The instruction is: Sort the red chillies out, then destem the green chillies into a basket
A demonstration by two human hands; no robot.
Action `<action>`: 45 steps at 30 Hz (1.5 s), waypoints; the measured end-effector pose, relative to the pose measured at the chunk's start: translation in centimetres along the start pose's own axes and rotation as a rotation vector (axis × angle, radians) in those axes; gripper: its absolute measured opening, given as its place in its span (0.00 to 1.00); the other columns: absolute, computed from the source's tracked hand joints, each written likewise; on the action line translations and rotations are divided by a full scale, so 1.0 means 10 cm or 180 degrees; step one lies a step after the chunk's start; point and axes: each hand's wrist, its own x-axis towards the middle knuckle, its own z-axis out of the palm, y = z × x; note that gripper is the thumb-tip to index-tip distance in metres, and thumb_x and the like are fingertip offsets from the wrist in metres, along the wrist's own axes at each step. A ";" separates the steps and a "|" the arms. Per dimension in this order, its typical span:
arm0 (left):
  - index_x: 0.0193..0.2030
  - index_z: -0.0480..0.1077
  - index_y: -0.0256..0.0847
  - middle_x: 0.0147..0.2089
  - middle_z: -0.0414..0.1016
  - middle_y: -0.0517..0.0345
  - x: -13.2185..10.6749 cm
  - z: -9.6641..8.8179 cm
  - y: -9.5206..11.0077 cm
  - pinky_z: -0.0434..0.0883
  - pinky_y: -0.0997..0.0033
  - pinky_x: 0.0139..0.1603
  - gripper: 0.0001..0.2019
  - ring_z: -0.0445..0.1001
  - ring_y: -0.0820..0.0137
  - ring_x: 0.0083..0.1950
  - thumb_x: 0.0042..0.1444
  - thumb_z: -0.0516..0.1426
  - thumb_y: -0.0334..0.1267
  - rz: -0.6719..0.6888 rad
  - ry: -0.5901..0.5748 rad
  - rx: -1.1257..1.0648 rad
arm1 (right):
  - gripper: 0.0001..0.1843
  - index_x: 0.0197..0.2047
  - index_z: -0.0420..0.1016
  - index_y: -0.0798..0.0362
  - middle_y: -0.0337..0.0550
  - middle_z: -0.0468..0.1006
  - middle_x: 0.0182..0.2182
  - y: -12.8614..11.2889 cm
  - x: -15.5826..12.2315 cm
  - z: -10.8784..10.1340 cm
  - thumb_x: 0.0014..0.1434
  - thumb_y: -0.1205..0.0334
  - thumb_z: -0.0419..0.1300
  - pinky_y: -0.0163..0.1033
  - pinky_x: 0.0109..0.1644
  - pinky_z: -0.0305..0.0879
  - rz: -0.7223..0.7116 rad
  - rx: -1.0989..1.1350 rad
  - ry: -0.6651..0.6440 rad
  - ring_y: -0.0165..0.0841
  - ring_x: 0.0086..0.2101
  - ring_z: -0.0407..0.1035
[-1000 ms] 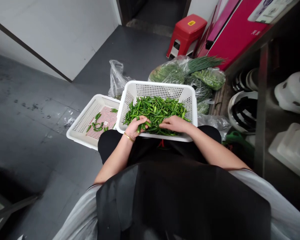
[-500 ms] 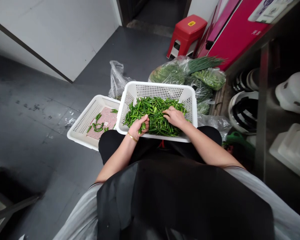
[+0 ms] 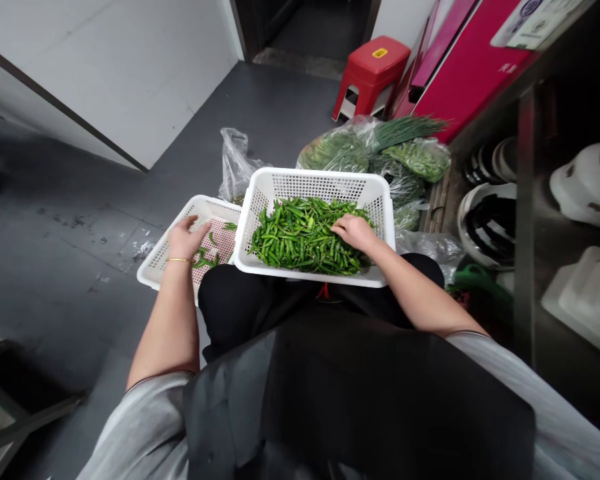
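A white perforated basket (image 3: 313,273) rests on my lap, heaped with green chili peppers (image 3: 300,237). Over the right part of the heap, my right hand (image 3: 355,231) is closed, its fingertips pinched against the chilies; whatever they grip is too small to make out. To the left stands a second white basket (image 3: 153,267) with a reddish perforated bottom, partly behind the first one, with several loose chilies (image 3: 207,259) inside. Above that basket, my left hand (image 3: 184,235), with a gold bracelet at its wrist, is open with thumb and fingers apart, and nothing shows in it.
Clear plastic bags of leafy greens (image 3: 340,152) lie beyond the lap basket, and a crumpled plastic bag (image 3: 236,160) is left of them. A red stool (image 3: 377,63) stands farther back. On the right, a metal shelf post (image 3: 525,233) fronts stacked white containers (image 3: 585,293).
My left hand has moved left from the lap basket, where it held green chilies, to above the left basket, and its fingers have opened. My right hand has shifted slightly over the heap.
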 end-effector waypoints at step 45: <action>0.26 0.69 0.39 0.22 0.69 0.59 -1.13 1.39 0.92 0.65 0.73 0.21 0.18 0.67 0.74 0.21 0.42 0.66 0.51 -0.1202 -0.2072 -0.3318 | 0.28 0.23 0.67 0.50 0.40 0.70 0.20 -1.07 -0.89 -0.51 0.65 0.40 0.48 0.34 0.30 0.57 -0.1812 0.1473 -0.0173 0.29 0.25 0.65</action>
